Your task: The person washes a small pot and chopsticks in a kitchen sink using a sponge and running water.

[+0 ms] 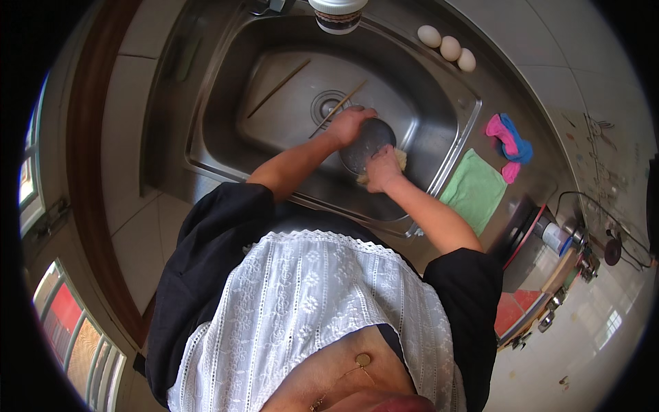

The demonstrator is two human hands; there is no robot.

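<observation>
Over the steel sink (226, 117), a round dark grey bowl (358, 147) has pale flecks on its wet-looking surface. Its far left edge is gripped by my left hand (351, 125), fingers bent over the rim. My right hand (383, 169) is closed on a pale yellow sponge (401, 161) and presses it against the bowl's near right side; most of the sponge hides under the fingers. Two thin sticks, like chopsticks, lie on the sink floor: a darker chopstick (278, 89) at the left and a lighter chopstick (351, 96) across the drain (322, 106).
A white-lidded jar (338, 15) stands at the sink's far edge. Three white eggs (449, 48) rest on the far right ledge. Right of the sink lie a green cloth (475, 192) and a pink-and-blue cloth (511, 141). Several kitchen utensils crowd the lower right counter.
</observation>
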